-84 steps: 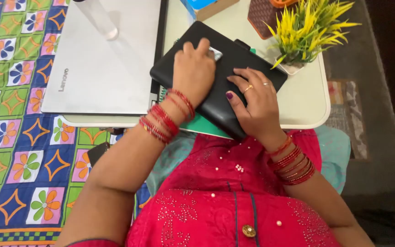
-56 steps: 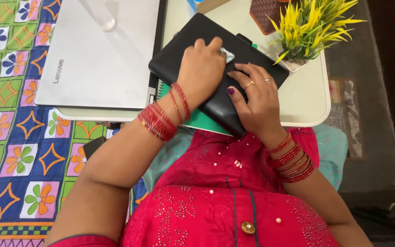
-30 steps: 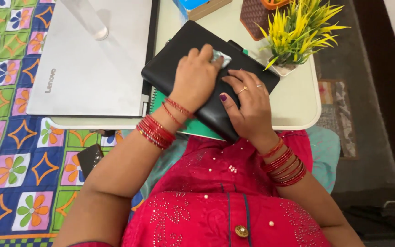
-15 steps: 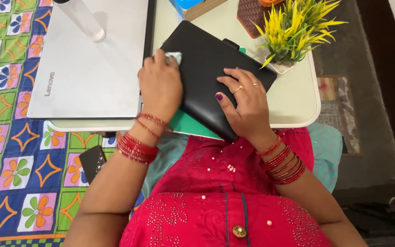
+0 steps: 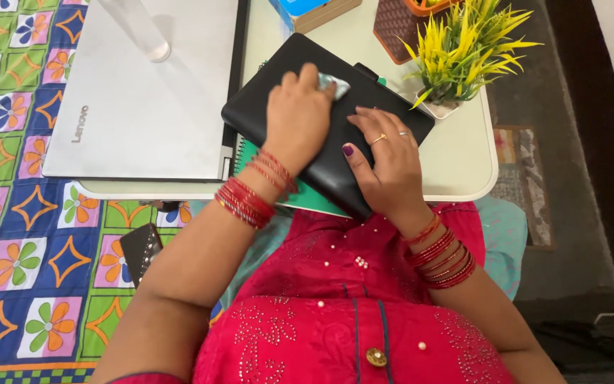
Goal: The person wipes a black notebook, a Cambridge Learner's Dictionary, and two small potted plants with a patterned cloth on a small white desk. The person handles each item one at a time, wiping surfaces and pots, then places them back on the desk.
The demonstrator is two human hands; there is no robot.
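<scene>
While the left hand (image 5: 298, 117) presses a small pale wipe (image 5: 335, 84) onto the black case (image 5: 321, 114) at upper centre, the right hand (image 5: 385, 160) lies flat and unclenched on its lower right. The case rests on a green notebook (image 5: 300, 195) on the white desk (image 5: 460, 160); a blue-topped box (image 5: 310, 10) sits at the top edge.

Small cream counter (image 5: 463, 167) with rounded corners spans the upper middle of the frame, sitting over a patchwork bedspread (image 5: 15, 235) with flower and diamond squares at left. On the counter: closed silver laptop (image 5: 143, 107) upper left, green spiral notebook (image 5: 307, 195) at the near edge with a black folder case (image 5: 364, 107) stacked on it, yellow-green plant in a white pot (image 5: 463, 50) upper right, brown woven holder (image 5: 396, 25) and a box with a blue top (image 5: 310, 11) along the top edge. A dark phone (image 5: 141, 249) lies on the bedspread, lower left.
</scene>
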